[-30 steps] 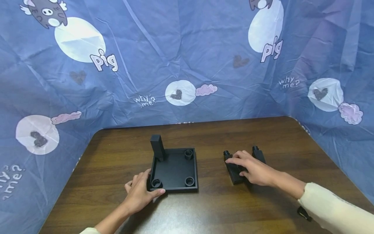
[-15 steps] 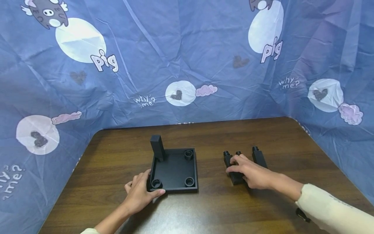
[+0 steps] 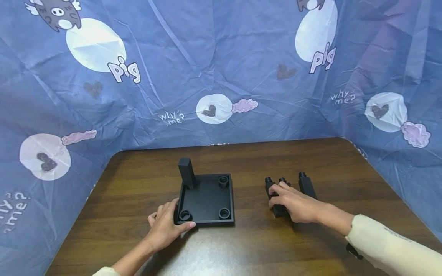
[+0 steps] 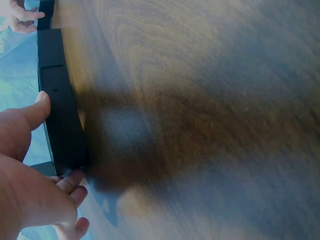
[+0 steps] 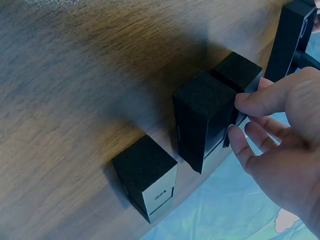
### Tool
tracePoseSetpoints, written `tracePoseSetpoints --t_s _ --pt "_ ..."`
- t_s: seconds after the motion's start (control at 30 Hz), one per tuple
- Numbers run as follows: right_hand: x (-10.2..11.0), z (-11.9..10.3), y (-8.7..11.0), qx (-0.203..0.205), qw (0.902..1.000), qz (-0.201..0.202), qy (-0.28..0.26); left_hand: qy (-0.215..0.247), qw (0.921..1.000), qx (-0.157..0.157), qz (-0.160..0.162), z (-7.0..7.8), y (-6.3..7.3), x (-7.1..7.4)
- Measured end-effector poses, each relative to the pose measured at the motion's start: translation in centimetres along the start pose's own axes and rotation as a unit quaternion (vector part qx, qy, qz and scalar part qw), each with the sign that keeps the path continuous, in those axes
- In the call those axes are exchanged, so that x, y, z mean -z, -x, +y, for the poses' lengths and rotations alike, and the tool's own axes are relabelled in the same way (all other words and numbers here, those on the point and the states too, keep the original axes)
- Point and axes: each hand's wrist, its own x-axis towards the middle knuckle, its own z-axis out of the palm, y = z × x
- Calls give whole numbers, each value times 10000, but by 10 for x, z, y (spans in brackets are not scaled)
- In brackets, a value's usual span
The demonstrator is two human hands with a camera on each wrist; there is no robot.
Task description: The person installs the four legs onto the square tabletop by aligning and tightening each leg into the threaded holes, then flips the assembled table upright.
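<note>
A black square panel (image 3: 206,199) with a raised rim lies on the table, round threaded sockets in three corners. One black leg (image 3: 186,172) stands upright in its far left corner. My left hand (image 3: 165,226) grips the panel's near left corner, thumb along the front rim and fingers at the left side. Over two loose legs lying side by side reaches my right hand (image 3: 293,201). Its thumb and fingers pinch the left leg (image 5: 239,70), beside the middle leg (image 5: 205,102); the hand partly hides both in the head view. A third loose leg (image 3: 306,186) lies just right.
The brown wooden table (image 3: 248,249) has a blue printed curtain (image 3: 214,57) behind it and at both sides. A small dark object (image 3: 353,251) shows beneath the right sleeve (image 3: 390,239).
My right hand has shifted slightly and its fingers have drawn in over the legs, so the middle leg's threaded tip now shows. The left hand and panel stay put.
</note>
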Motion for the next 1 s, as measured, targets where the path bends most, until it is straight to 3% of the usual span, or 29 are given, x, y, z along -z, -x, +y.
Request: tracePoseSetpoints --t_s 0.23,0.5,1.0 --pt "0 0 -2 -29 9998 -166 64 -18 9999 -79 103 -1 0 -1" --pt "-1 1 -3 -138 9981 -447 -398 -8 10000 -69 59 -1 0 -1" --pt "-4 1 -5 -53 9988 -326 -352 -32 10000 47 -41 0 0 1"
